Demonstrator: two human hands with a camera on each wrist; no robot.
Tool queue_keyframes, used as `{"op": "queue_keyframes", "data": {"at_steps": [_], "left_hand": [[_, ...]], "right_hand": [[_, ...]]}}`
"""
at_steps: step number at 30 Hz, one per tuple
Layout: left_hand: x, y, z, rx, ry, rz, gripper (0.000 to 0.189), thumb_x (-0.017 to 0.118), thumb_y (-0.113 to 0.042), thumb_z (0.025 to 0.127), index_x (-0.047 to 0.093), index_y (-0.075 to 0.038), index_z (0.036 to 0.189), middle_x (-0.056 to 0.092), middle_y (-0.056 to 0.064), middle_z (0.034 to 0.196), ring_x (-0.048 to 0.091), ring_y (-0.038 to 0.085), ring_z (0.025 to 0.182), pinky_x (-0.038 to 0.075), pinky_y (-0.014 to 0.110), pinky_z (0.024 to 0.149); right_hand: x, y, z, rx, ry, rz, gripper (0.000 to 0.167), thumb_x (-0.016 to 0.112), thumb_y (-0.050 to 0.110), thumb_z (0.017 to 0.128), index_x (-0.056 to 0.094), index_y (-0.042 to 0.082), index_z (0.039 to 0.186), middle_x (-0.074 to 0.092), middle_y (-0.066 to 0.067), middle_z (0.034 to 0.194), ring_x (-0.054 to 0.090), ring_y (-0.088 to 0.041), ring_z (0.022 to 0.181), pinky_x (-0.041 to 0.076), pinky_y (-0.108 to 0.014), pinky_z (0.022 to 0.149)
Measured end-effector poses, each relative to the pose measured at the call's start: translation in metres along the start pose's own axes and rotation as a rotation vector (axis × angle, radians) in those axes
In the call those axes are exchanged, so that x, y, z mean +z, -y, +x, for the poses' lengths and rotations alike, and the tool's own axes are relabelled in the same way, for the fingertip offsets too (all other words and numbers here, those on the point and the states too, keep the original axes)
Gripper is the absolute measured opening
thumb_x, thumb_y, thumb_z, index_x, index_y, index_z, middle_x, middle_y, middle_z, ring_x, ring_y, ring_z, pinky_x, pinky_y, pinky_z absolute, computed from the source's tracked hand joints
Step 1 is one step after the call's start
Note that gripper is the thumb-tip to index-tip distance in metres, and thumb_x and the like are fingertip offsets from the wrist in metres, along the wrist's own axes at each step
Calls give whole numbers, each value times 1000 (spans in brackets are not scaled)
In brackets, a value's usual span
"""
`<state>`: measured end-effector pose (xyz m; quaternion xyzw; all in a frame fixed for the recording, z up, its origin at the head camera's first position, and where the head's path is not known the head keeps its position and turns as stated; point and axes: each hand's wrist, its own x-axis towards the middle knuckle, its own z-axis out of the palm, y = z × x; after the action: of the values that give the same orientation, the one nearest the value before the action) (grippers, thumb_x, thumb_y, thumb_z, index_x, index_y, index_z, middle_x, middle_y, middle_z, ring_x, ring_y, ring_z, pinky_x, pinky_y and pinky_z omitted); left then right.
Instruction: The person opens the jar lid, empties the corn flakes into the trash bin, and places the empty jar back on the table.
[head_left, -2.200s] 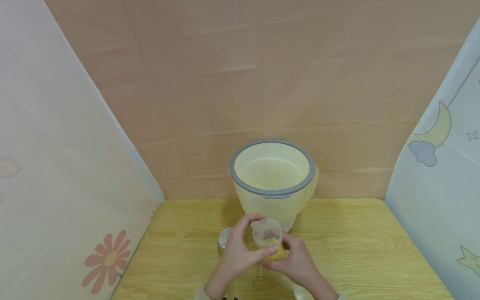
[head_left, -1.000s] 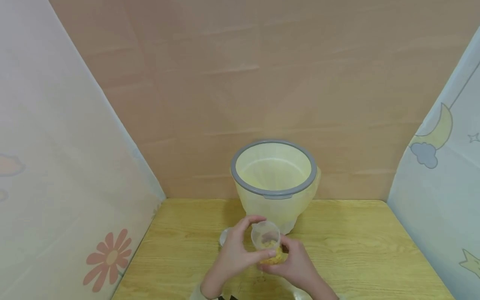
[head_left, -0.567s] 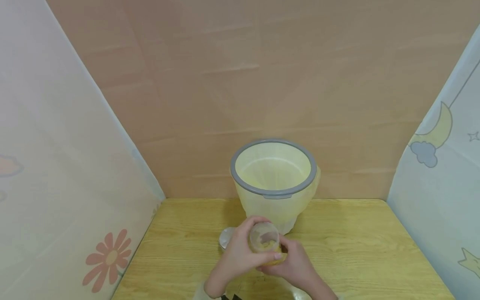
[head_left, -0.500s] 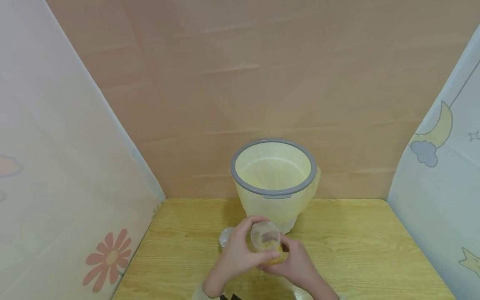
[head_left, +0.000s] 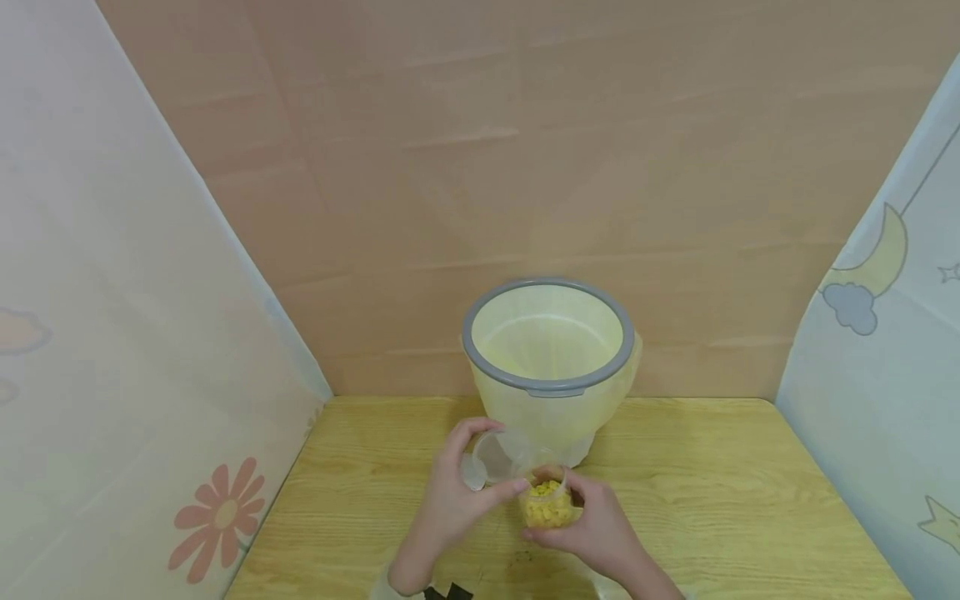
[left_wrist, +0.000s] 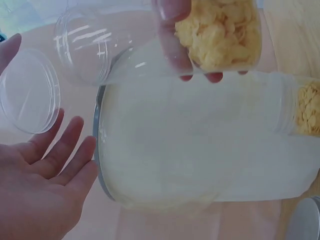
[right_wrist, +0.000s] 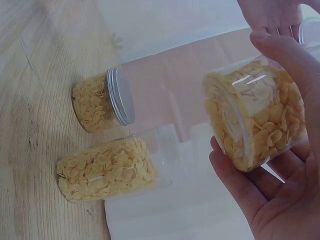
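My left hand point(head_left: 442, 508) holds a clear round lid point(left_wrist: 30, 92) by its edge, between thumb and fingers. The lid is off the jar, just left of its mouth. My right hand point(head_left: 603, 533) grips a clear jar point(right_wrist: 257, 115) part filled with yellow corn flakes point(left_wrist: 220, 35). The jar is uncovered, its open mouth visible in the left wrist view. Two more jars of flakes stand on the table in the right wrist view: a short one with a silver lid point(right_wrist: 120, 96) and a taller clear one point(right_wrist: 107, 170).
Behind the hands stands a bin point(head_left: 551, 412) with a grey rim point(head_left: 551, 386) and a pale yellow liner. The wooden table point(head_left: 712, 483) meets a tan backdrop point(head_left: 525, 167), with printed cloth panels point(head_left: 150, 375) at the sides.
The lid has come off the jar. My left hand has moved left with it, while my right hand keeps the jar in nearly the same place. The flakes show more clearly.
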<state>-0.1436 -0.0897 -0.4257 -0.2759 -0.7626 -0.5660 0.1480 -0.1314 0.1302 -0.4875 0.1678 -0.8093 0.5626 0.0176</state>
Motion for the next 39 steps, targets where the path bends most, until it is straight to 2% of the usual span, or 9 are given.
{"op": "queue_keyframes", "data": {"at_steps": [4, 8, 12, 22, 25, 29, 33, 36, 39], "left_hand": [[-6, 2, 0, 30, -53, 47, 53, 88, -20, 81, 62, -20, 128, 58, -1, 122, 54, 23, 113, 46, 45, 92], [-9, 2, -1, 12, -93, 62, 50, 87, -21, 83, 65, -21, 127, 55, -1, 112, 53, 22, 104, 48, 39, 83], [-10, 2, -2, -5, -111, 67, 52, 85, -21, 84, 64, -20, 131, 54, -1, 110, 53, 22, 102, 47, 39, 83], [-12, 6, -5, -113, -161, 102, 61, 89, -28, 79, 64, -19, 134, 55, -4, 114, 54, 20, 105, 46, 44, 83], [-13, 9, -8, -136, -175, 116, 61, 89, -29, 78, 64, -23, 133, 57, -6, 116, 54, 19, 109, 44, 48, 87], [-15, 12, -11, -151, -180, 104, 60, 89, -28, 78, 63, -23, 132, 59, -6, 122, 52, 19, 118, 38, 56, 98], [-15, 15, -12, -162, -171, 61, 62, 90, -22, 78, 60, -19, 132, 60, -2, 124, 52, 20, 122, 33, 60, 107], [-16, 17, -13, -170, -160, 37, 63, 89, -16, 77, 57, -19, 132, 62, -1, 123, 52, 22, 124, 32, 61, 108], [-15, 18, -13, -180, -142, 27, 64, 88, -11, 76, 55, -20, 131, 64, -4, 123, 54, 24, 125, 40, 61, 101]], "right_hand": [[-1, 0, 0, 14, -4, -10, 58, 97, 34, 68, 69, 25, 118, 71, 11, 108, 68, -13, 94, 55, -33, 81], [-3, 0, 0, 19, -17, -22, 60, 97, 35, 67, 70, 21, 119, 71, 10, 108, 67, -13, 96, 54, -33, 81], [-7, 1, 0, 14, -35, -34, 63, 97, 37, 66, 70, 21, 120, 70, 10, 110, 66, -15, 101, 54, -34, 83], [-22, 5, 1, 21, -95, -60, 68, 98, 36, 66, 66, 22, 123, 69, 13, 113, 65, -14, 104, 54, -32, 83], [-29, 6, 2, 6, -124, -65, 70, 98, 32, 66, 60, 18, 123, 71, 12, 106, 65, -14, 95, 54, -32, 82], [-40, 7, 3, -17, -157, -95, 71, 98, 29, 66, 54, 19, 121, 69, 11, 84, 62, -13, 76, 52, -32, 79], [-52, 10, 4, -38, -197, -157, 69, 98, 30, 67, 55, 21, 120, 63, 10, 75, 58, -12, 69, 52, -33, 81], [-62, 11, 7, -57, -219, -185, 69, 98, 29, 68, 56, 21, 121, 60, 8, 74, 57, -12, 67, 52, -32, 79], [-72, 13, 10, -88, -248, -205, 69, 98, 26, 68, 56, 20, 122, 59, 7, 75, 56, -12, 68, 51, -28, 77]]}}
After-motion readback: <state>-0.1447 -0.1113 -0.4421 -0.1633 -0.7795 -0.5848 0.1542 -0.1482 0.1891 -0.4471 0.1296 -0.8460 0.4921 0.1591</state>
